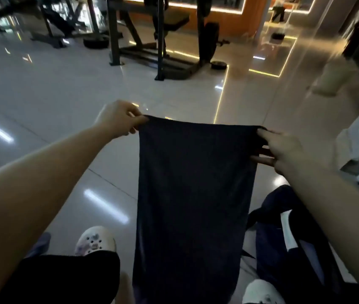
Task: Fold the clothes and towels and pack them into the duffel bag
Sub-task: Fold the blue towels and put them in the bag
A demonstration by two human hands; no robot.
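Left hand (pixel 119 119): pinches the top left corner of a dark navy, soft fabric towel (pixel 192 194).
Right hand (pixel 288 150): grips the top right corner.
Hidden: the towel's lower end runs off the bottom edge; a dark blue duffel bag (pixel 283 244) lies partly behind the right arm.
Look: smooth, plain, unfolded.
Orientation: hangs lengthwise, top edge level, above the glossy tiled floor (pixel 53 102).

Matt cloth over a glossy floor

We see a dark towel (pixel 191 183) of soft, matt cloth; below it the tiled floor (pixel 53 88) shines glossy, and the clogs (pixel 95 240) look smooth plastic.

Both hands (pixel 119 119) (pixel 283 150) outstretched, pinching.
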